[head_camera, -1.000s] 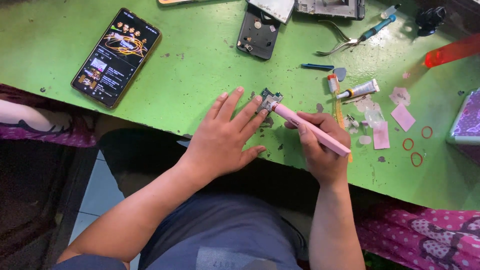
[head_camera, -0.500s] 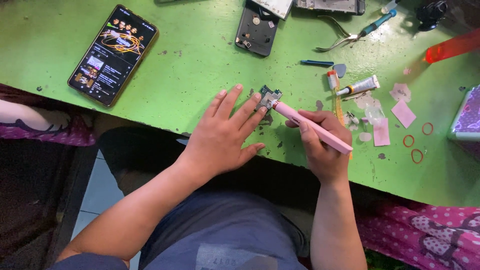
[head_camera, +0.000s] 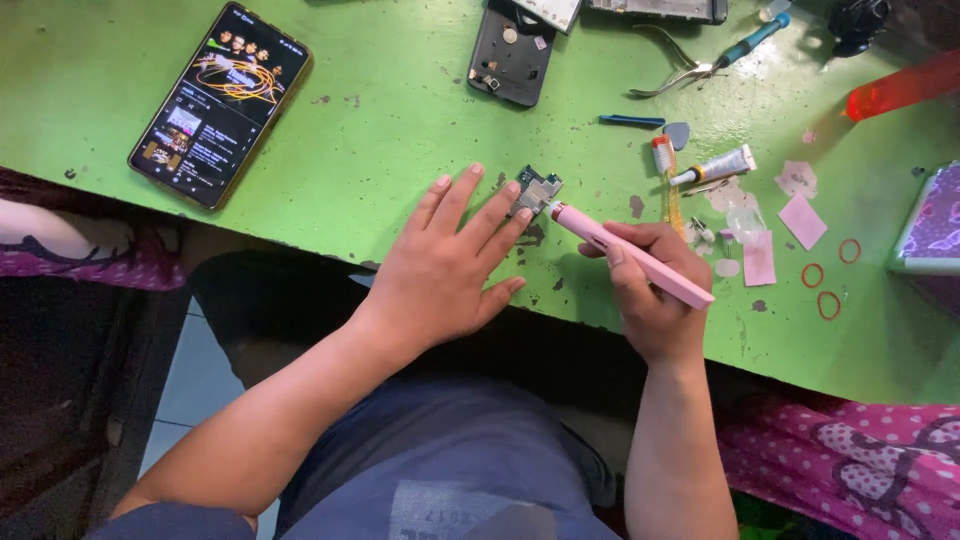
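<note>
**Small board held down and worked with a pink pen tool**

A worn green table (head_camera: 380, 130) is seen from above, with dark chips in its paint and a lit smartphone (head_camera: 218, 105) lying well away from both hands. The left hand (head_camera: 445, 265) is laid flat with the fingers spread, nothing being enclosed by it; only the fingertips (head_camera: 515, 212) are pressed on the edge of a small circuit board (head_camera: 537, 189). The right hand (head_camera: 650, 285) is closed around a pink pen-shaped tool (head_camera: 630, 255), held like a pencil, and its tip is brought to the near edge of the board. Whether the tip touches the board cannot be told surely.

The step in hand is judged to be fine work on the board while it is pinned. For the next move a steady tip and firm pressure from the left fingers are called for, since the board is small and could slip.

Beyond the right hand, a small tube (head_camera: 715, 165), tweezers (head_camera: 680, 75), red rubber rings (head_camera: 830, 290) and an opened phone back (head_camera: 512, 55) are scattered.
</note>
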